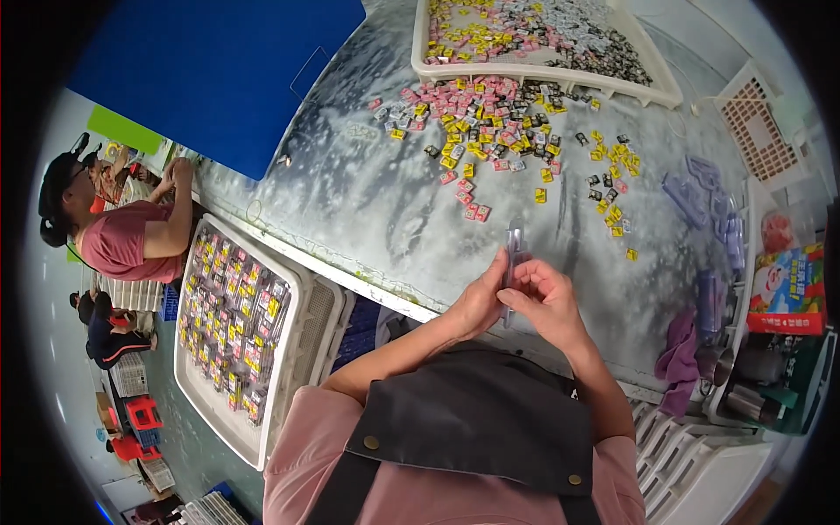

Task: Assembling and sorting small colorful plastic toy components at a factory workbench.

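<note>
My left hand and my right hand come together at the near edge of the table, both closed around a narrow clear plastic piece. It stands up between my fingers, seen nearly edge-on, so what it contains cannot be made out. Beyond my hands, small square packets in pink, yellow, black and white lie in a loose pile. A smaller scatter of packets lies to its right. At the far side a white tray holds many more, grouped roughly by colour.
Left of me, a white tray carries rows of filled clear packs. A blue board covers the far left, near a co-worker in a pink shirt. On the right are clear purple plastic pieces, a purple cloth and a colourful box.
</note>
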{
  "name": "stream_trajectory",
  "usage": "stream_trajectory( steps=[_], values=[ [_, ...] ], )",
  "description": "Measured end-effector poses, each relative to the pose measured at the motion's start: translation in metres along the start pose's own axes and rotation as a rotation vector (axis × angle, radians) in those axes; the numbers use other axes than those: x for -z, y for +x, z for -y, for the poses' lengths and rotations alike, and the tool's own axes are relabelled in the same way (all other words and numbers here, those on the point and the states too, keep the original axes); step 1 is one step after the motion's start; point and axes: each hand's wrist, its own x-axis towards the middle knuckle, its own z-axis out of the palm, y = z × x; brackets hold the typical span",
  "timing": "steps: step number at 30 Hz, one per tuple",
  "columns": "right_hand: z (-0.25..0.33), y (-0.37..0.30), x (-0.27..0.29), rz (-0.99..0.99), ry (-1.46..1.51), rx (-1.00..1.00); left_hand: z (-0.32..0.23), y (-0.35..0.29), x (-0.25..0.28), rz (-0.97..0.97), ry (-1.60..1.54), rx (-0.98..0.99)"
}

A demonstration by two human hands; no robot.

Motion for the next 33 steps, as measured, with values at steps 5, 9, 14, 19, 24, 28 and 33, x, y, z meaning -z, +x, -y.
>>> stream_trajectory(
  steps=[5, 9, 14, 19, 24, 28, 33],
  values=[
    [0.000, 0.000, 0.003, 0.027, 0.016, 0.014, 0.000, 0.000, 0.000, -0.002, -0.023, 0.015],
    [0.000, 0.000, 0.005, 0.047, 0.038, 0.008, -0.001, 0.001, 0.003, 0.029, -0.031, 0.052],
    [0.000, -0.002, 0.008, 0.067, 0.074, 0.001, 0.003, 0.004, 0.006, 0.067, -0.027, 0.072],
    [-0.002, -0.005, 0.015, 0.048, 0.033, -0.011, 0.004, 0.003, 0.005, 0.172, -0.095, 0.059],
    [-0.008, -0.015, 0.025, -0.134, -0.043, 0.088, 0.012, 0.005, -0.002, -0.101, 0.332, -0.069],
    [0.001, -0.028, 0.116, -0.584, -1.064, 0.335, -0.003, 0.003, 0.011, -0.105, 0.260, -0.099],
    [0.001, -0.021, 0.141, -0.698, -1.415, 0.349, 0.005, 0.016, 0.001, -0.049, 0.111, -0.030]
  ],
)
